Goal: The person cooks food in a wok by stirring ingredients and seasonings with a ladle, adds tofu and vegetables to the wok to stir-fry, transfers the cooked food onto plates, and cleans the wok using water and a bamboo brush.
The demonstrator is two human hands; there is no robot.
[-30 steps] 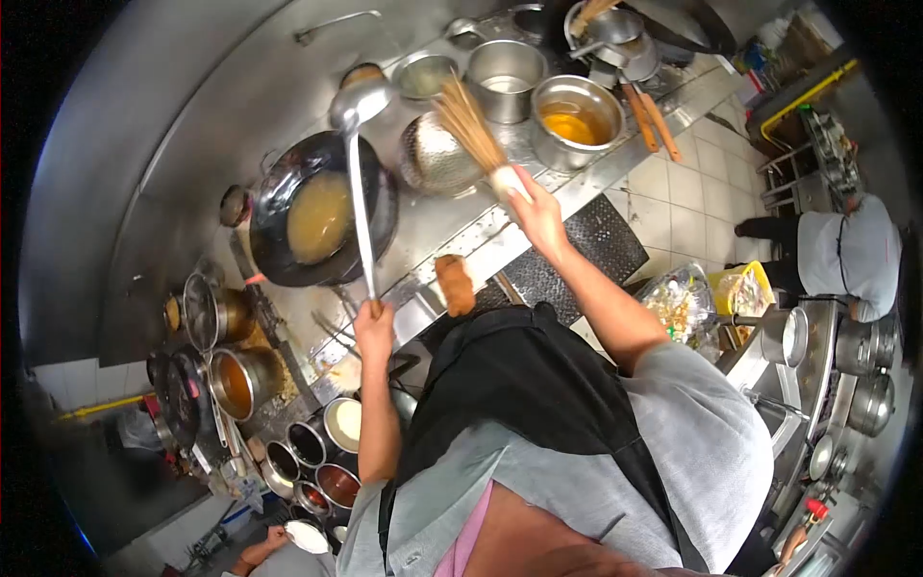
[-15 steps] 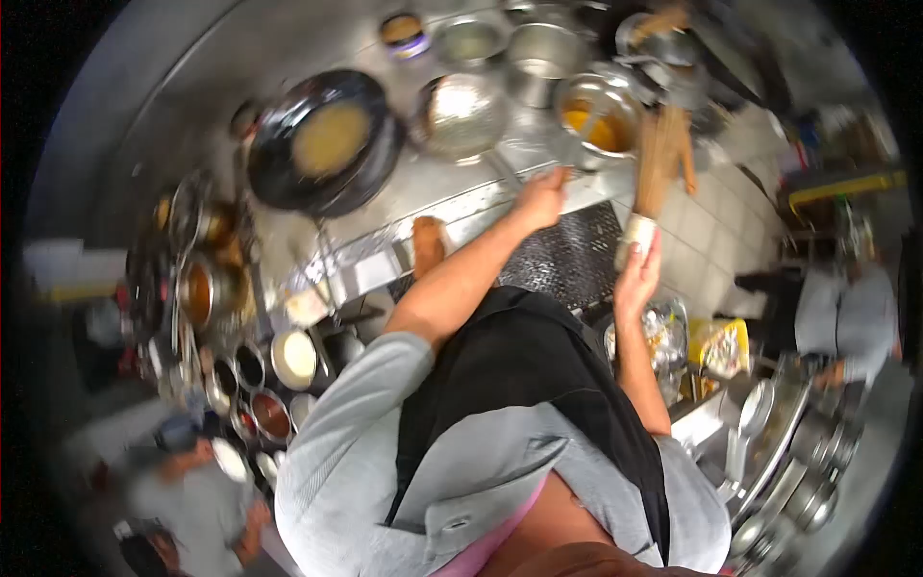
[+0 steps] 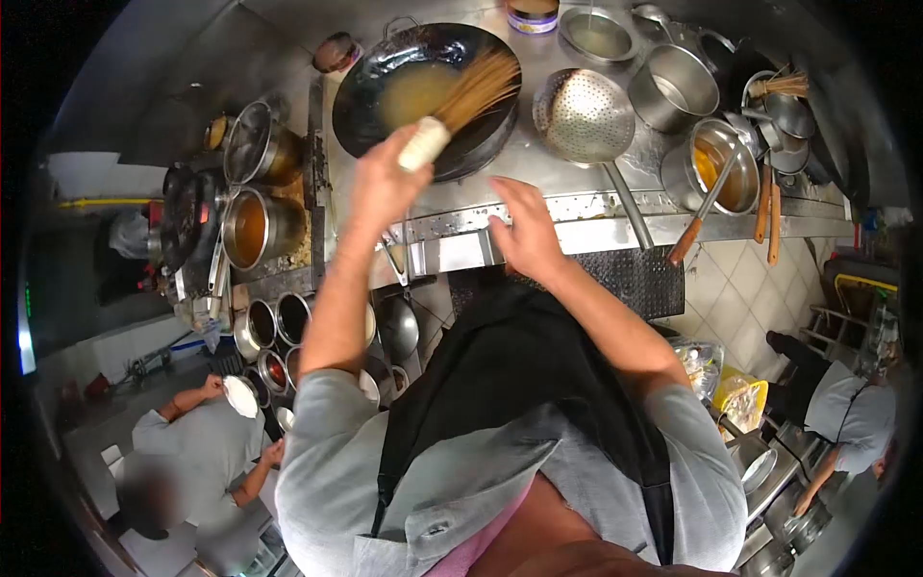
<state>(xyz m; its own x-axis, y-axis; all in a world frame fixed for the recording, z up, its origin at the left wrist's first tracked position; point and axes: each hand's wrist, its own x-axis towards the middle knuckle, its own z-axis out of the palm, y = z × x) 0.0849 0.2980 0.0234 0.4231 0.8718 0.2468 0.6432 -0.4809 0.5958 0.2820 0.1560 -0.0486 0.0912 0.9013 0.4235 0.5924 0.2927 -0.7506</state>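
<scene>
My left hand (image 3: pixel 385 181) is closed around the pale bound handle of a bamboo wok brush (image 3: pixel 471 91). Its bristles reach over the right side of a black wok (image 3: pixel 370 120), where yellowish liquid lies in the bottom. Slightly blurred, my right hand (image 3: pixel 524 226) is open above the stove's front edge and holds nothing. To its right, a perforated skimmer (image 3: pixel 584 115) lies on the metal top with its handle (image 3: pixel 630 207) sticking out over the front.
At right stand an empty-looking pot (image 3: pixel 676 88) and a pot of orange liquid (image 3: pixel 723 165) with a ladle. Brown liquid fills a pot (image 3: pixel 248 231) at left, above several seasoning containers (image 3: pixel 294 313). Two co-workers (image 3: pixel 197 442) (image 3: pixel 844 399) stand either side.
The bamboo brush has passed from my right hand to my left and moved left to the wok. My right hand is now empty. The view has turned, shifting the cookware rightward.
</scene>
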